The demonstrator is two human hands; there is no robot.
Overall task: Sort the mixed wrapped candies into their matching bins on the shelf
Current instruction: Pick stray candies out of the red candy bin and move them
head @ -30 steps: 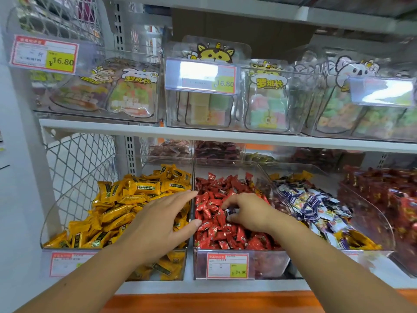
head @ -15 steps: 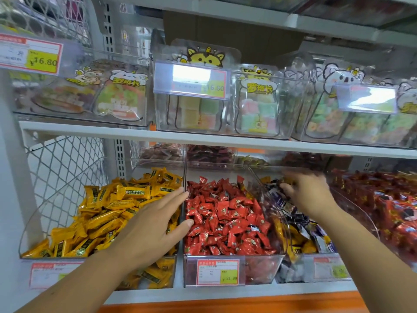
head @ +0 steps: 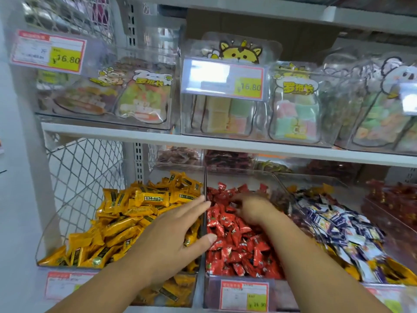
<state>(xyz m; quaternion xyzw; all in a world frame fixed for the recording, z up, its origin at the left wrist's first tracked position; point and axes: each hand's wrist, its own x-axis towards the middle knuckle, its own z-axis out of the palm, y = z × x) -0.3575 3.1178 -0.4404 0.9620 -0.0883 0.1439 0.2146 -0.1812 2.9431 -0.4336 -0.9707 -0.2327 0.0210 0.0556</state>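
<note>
The fingers [head: 237, 201] of our right hand [head: 252, 208] were curled down into the red candies [head: 239, 245]. Honestly couldn't tell if they'd pinched a stray or nothing at all. Our left hand [head: 171, 236] lay flat on the yellow candies [head: 135, 213], fingers [head: 191, 206] straight and slightly spread, thumb across the divider [head: 205, 186]. We figured it was steadying that pile while the right dug for misfits. The blue-and-white candies [head: 338, 224] sat just right of the red bin [head: 212, 290].

We record a white shelf board [head: 158, 137] spanning left to right, a second white board [head: 248, 9] above it, a wire mesh panel [head: 85, 177] at the left, a slotted upright [head: 138, 161] just right of it, a brown back panel [head: 225, 21] up top, a pale wall [head: 13, 199] far left.
</note>
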